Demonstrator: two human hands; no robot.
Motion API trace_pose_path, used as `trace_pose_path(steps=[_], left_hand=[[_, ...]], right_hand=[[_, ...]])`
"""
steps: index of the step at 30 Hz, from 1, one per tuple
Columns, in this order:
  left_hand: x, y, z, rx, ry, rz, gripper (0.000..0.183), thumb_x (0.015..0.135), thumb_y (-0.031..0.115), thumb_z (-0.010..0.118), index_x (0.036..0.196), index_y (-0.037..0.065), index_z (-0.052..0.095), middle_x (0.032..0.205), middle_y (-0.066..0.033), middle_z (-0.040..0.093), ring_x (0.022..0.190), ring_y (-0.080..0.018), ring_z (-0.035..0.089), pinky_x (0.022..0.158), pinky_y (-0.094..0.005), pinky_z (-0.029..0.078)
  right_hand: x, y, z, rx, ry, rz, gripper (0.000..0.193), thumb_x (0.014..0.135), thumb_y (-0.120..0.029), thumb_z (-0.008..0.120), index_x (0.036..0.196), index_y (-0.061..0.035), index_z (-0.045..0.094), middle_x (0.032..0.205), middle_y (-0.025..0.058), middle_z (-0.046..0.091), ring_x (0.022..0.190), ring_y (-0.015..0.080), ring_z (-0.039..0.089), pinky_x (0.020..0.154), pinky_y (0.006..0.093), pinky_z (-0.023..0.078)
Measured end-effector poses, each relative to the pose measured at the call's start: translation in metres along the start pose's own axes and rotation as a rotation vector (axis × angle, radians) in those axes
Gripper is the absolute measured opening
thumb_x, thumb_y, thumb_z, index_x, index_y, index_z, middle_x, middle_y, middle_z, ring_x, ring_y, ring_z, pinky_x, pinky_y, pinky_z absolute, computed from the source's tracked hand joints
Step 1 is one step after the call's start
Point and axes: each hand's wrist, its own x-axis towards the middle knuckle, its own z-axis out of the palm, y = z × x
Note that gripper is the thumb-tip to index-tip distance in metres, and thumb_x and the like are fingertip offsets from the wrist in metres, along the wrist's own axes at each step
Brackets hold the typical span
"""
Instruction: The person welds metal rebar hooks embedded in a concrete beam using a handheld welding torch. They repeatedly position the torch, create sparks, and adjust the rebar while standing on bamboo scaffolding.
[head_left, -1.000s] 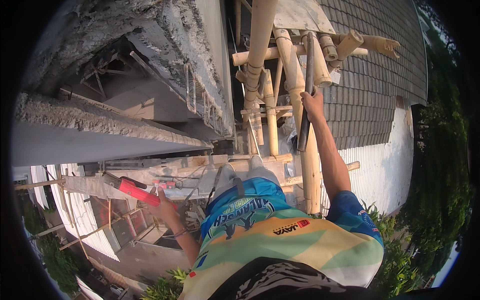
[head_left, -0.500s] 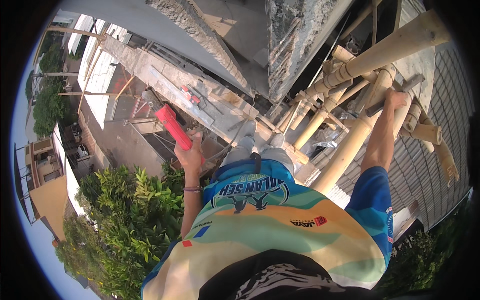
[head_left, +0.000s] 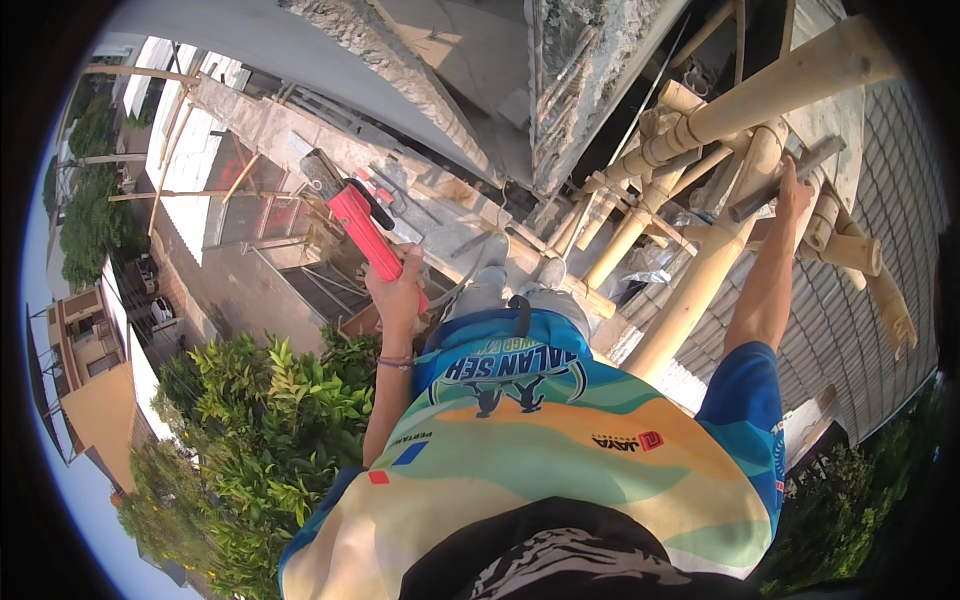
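Observation:
My left hand [head_left: 398, 291] grips the red handle of a long wrench-like tool [head_left: 360, 226], whose dark metal head points up and to the left. My right hand [head_left: 794, 192] is raised high and closed around a grey metal bar [head_left: 780, 180] that lies against a thick bamboo pole [head_left: 745, 95]. I stand high up on bamboo scaffolding, my grey shoes [head_left: 520, 272] on a narrow plank far below my chest.
Lashed bamboo poles [head_left: 690, 285] cross at the right beside a tiled roof [head_left: 880, 170]. A rough concrete slab edge [head_left: 400, 70] runs overhead. Far below lie green bushes [head_left: 260, 420], walls and a small orange building [head_left: 95, 400].
The view has swung round to the left. My left hand has lifted the red tool higher. My right hand has stayed closed at the bamboo joint.

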Motion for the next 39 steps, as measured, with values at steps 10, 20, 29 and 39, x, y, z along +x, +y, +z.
trace_pose_path(steps=[10, 20, 29, 39], left_hand=[[0.019, 0.001, 0.003, 0.213, -0.375, 0.030, 0.015, 0.086, 0.011, 0.078, 0.092, 0.002, 0.067, 0.077, -0.0021, 0.064, 0.062, -0.0084, 0.055, 0.056, -0.0256, 0.044], [0.036, 0.009, 0.027, 0.305, -1.206, 0.272, 0.022, 0.082, 0.014, 0.076, 0.096, 0.001, 0.065, 0.085, -0.0153, 0.066, 0.080, -0.0314, 0.067, 0.071, -0.0387, 0.051], [0.044, 0.038, 0.076, 0.369, -1.599, 0.585, 0.041, 0.078, 0.026, 0.079, 0.108, 0.002, 0.065, 0.106, -0.0186, 0.067, 0.095, -0.0410, 0.066, 0.080, -0.0447, 0.053], [0.143, 0.216, 0.158, 0.103, -1.012, 0.954, 0.040, 0.088, 0.022, 0.071, 0.120, -0.003, 0.066, 0.116, -0.0230, 0.069, 0.101, -0.0311, 0.068, 0.087, -0.0375, 0.051]], right_hand=[[-0.149, -0.080, -0.068, 0.329, 0.190, -0.459, 0.051, 0.090, -0.033, 0.073, 0.124, 0.0032, 0.061, 0.112, 0.0153, 0.063, 0.101, 0.0238, 0.062, 0.089, 0.0379, 0.049], [-0.532, -0.107, -0.065, 0.613, -1.062, -0.326, 0.116, 0.064, -0.047, 0.093, 0.150, 0.0009, 0.031, 0.139, 0.0190, 0.053, 0.126, 0.0293, 0.054, 0.106, 0.0431, 0.043], [-0.557, -0.094, -0.056, 0.771, -0.336, -0.198, 0.099, 0.072, -0.035, 0.084, 0.145, 0.0045, 0.029, 0.094, 0.0052, 0.055, 0.087, 0.0175, 0.055, 0.084, 0.0354, 0.047], [-0.523, -0.089, -0.039, 0.644, -0.268, -0.025, 0.067, 0.076, -0.024, 0.079, 0.130, -0.0020, 0.047, 0.100, 0.0078, 0.055, 0.092, 0.0193, 0.056, 0.087, 0.0343, 0.047]])
